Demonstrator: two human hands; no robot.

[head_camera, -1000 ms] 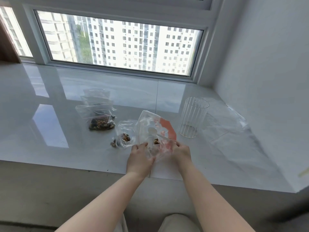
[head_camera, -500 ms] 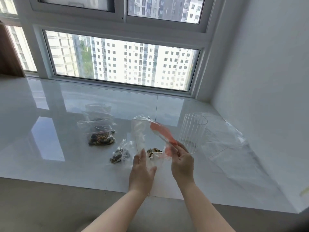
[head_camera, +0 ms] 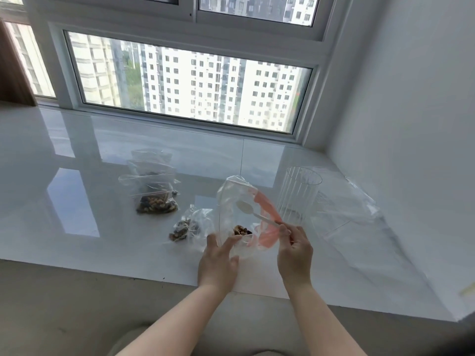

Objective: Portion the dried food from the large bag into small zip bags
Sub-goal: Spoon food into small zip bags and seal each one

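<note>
Holding the large bag (head_camera: 232, 201) upright at the centre of the frame, the left hand (head_camera: 218, 260) has its fingers laid fairly straight against the bag's lower left wall, thumb on the near side; whether they pinch the film or only press it I cannot tell. The bag is clear with an orange-red band (head_camera: 267, 217) along its open right edge, and a small heap of brown dried food (head_camera: 241, 231) sits at its bottom, just above the left fingertips. The right hand (head_camera: 294, 249), lower right of the bag, pinches the handle of a white plastic spoon (head_camera: 246, 208) between thumb and curled fingers; the spoon's bowl reaches up-left inside the bag's mouth and looks empty. Just left of the large bag lies a small zip bag (head_camera: 191, 226) with some dried food in it, touching or nearly touching the bigger bag. Further to the upper left, a filled zip bag (head_camera: 154, 201) lies flat on the glossy white sill (head_camera: 77, 240), with more small bags (head_camera: 150, 163) stacked behind it toward the window (head_camera: 190, 86). A clear ribbed glass (head_camera: 298, 196) stands upright just right of the large bag, and a flat clear plastic sheet or bag (head_camera: 359, 209) spreads beyond it toward the right wall.
</note>
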